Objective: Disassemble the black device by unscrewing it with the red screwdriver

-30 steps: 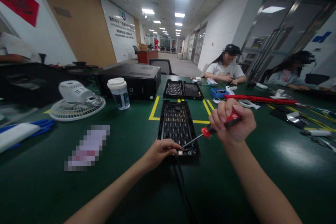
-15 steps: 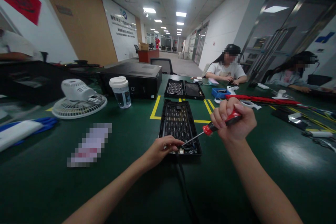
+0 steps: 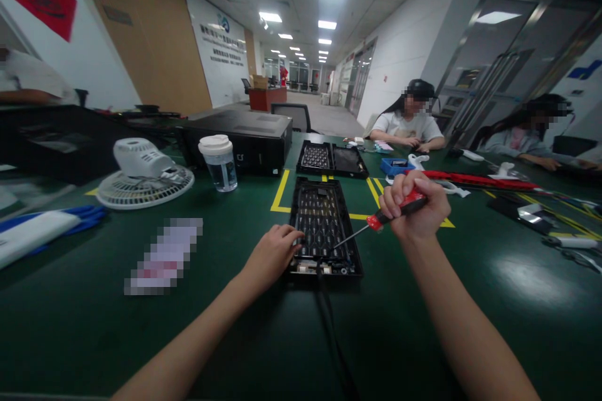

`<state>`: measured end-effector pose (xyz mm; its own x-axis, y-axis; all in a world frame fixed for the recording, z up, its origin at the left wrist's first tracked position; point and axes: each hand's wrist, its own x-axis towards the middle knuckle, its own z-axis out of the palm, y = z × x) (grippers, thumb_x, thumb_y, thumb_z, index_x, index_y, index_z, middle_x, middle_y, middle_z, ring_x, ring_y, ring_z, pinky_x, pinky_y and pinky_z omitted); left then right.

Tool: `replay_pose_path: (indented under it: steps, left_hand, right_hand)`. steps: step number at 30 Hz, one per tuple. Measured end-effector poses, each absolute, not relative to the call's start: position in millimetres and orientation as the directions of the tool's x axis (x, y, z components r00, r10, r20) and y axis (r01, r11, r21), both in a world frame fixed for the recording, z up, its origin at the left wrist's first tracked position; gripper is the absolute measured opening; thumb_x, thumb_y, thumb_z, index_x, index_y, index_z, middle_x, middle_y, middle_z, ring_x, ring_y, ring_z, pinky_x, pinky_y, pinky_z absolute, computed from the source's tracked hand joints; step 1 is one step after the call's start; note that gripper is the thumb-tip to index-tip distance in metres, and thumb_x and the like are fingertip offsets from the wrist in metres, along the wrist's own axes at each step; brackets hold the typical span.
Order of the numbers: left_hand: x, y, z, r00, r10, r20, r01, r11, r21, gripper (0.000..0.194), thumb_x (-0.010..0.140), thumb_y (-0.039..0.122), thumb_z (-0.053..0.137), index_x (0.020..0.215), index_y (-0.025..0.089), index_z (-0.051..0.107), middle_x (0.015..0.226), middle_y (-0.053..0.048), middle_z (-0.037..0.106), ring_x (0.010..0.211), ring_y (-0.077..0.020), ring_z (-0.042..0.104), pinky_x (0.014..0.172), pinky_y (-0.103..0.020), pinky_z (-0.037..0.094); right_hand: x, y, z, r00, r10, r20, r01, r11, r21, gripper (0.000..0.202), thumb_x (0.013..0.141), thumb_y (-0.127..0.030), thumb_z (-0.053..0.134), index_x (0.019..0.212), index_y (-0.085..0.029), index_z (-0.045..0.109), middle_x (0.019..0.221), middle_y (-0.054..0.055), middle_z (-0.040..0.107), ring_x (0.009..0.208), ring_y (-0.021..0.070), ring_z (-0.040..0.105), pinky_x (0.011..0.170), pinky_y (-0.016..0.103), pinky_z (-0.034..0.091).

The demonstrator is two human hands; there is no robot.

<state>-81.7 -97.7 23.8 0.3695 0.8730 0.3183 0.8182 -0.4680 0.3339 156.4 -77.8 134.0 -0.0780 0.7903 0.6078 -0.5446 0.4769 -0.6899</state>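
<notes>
My right hand (image 3: 421, 203) is wrapped round a screwdriver (image 3: 376, 220) with a red and black handle. Its thin metal shaft slants down to the left, the tip over the lower part of an opened black device case (image 3: 353, 250). Rows of dark rounded shapes fill the case, and small wires and a pale connector show at its near end. My left hand (image 3: 273, 250) grips the case's left rim, fingers bent over the edge; the thumb is hidden. A black flat cable (image 3: 329, 319) runs from the near end towards me.
Behind the case lies another opened black case (image 3: 350, 161). To the left are a lidded cup (image 3: 221, 166), a white fan (image 3: 143, 182) and a large black box (image 3: 244, 128). A blue tray (image 3: 394, 166) stands at the right, with co-workers seated beyond.
My left hand has moved from the near end of the case to its left rim. The screwdriver tip has shifted slightly up and right, away from the left fingers.
</notes>
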Motion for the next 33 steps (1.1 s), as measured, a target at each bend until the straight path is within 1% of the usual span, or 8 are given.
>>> replay_pose_path:
  steps: [1,3,5,7,12,15,22,33]
  left_hand:
    - [-82.8,-97.5,22.8,0.369,0.872,0.323,0.846,-0.459,0.272,0.028,0.085,0.026,0.044,0.109,0.02,0.058,0.108,-0.007,0.057,0.098,-0.0193,0.05,0.086,-0.034,0.043]
    - [-84.4,-97.5,20.3,0.36,0.875,0.324,0.882,-0.433,0.187,0.031,0.085,0.027,0.044,0.112,0.018,0.055,0.113,-0.008,0.055,0.101,-0.0201,0.048,0.087,-0.034,0.042]
    - [-85.6,-97.6,17.4,0.343,0.886,0.311,0.905,-0.4,0.141,0.034,0.085,0.029,0.044,0.117,0.018,0.052,0.117,-0.009,0.054,0.105,-0.0208,0.047,0.088,-0.034,0.042]
    - [-86.8,-97.4,14.5,0.325,0.9,0.29,0.921,-0.371,0.119,0.037,0.086,0.03,0.043,0.119,0.017,0.05,0.117,-0.01,0.054,0.105,-0.0209,0.048,0.088,-0.034,0.041]
    - [-87.3,-96.5,11.2,0.328,0.917,0.229,0.929,-0.357,0.098,0.034,0.087,0.032,0.041,0.115,0.017,0.052,0.109,-0.009,0.06,0.1,-0.0207,0.053,0.086,-0.033,0.041]
    - [-86.2,-96.5,11.9,0.339,0.917,0.209,0.928,-0.362,0.082,0.032,0.087,0.032,0.04,0.112,0.016,0.054,0.108,-0.01,0.061,0.099,-0.021,0.054,0.086,-0.033,0.041]
    - [-85.5,-97.4,12.9,0.341,0.919,0.197,0.931,-0.359,0.062,0.03,0.087,0.03,0.041,0.11,0.016,0.055,0.11,-0.01,0.06,0.1,-0.021,0.054,0.085,-0.032,0.042]
    - [-85.3,-98.7,15.3,0.339,0.918,0.206,0.928,-0.362,0.084,0.029,0.086,0.029,0.042,0.109,0.016,0.055,0.108,-0.01,0.061,0.1,-0.0212,0.054,0.084,-0.033,0.042]
  right_hand:
    - [155.1,-76.1,132.6,-0.084,0.794,0.603,-0.545,0.47,-0.694,0.02,0.072,-0.025,0.043,0.053,-0.017,0.044,0.046,-0.004,0.042,0.03,0.007,0.037,0.03,0.02,0.029]
    - [151.7,-73.7,129.7,-0.097,0.798,0.594,-0.547,0.456,-0.702,0.02,0.072,-0.023,0.043,0.053,-0.017,0.044,0.046,-0.004,0.043,0.03,0.0074,0.038,0.03,0.02,0.028]
    - [147.7,-72.6,127.1,-0.116,0.799,0.589,-0.54,0.447,-0.713,0.02,0.072,-0.022,0.043,0.053,-0.017,0.044,0.046,-0.003,0.043,0.03,0.0076,0.038,0.03,0.02,0.029]
    - [143.9,-72.6,125.1,-0.14,0.801,0.583,-0.521,0.441,-0.731,0.019,0.072,-0.022,0.044,0.053,-0.017,0.045,0.046,-0.003,0.044,0.029,0.0076,0.039,0.03,0.02,0.03]
    - [136.0,-74.2,122.2,-0.196,0.796,0.573,-0.489,0.427,-0.761,0.018,0.071,-0.021,0.046,0.054,-0.016,0.047,0.046,-0.003,0.045,0.029,0.0082,0.04,0.029,0.02,0.031]
    - [132.0,-74.6,119.8,-0.221,0.788,0.575,-0.483,0.423,-0.766,0.018,0.072,-0.019,0.046,0.055,-0.015,0.049,0.046,-0.003,0.047,0.029,0.0085,0.041,0.029,0.021,0.031]
    - [123.2,-75.6,111.6,-0.249,0.788,0.563,-0.464,0.413,-0.783,0.021,0.076,-0.015,0.045,0.055,-0.014,0.05,0.048,-0.002,0.048,0.03,0.0086,0.042,0.03,0.021,0.031]
    - [119.4,-74.7,108.6,-0.24,0.808,0.538,-0.416,0.415,-0.809,0.02,0.075,-0.019,0.048,0.056,-0.014,0.05,0.048,-0.003,0.047,0.03,0.008,0.043,0.031,0.02,0.031]
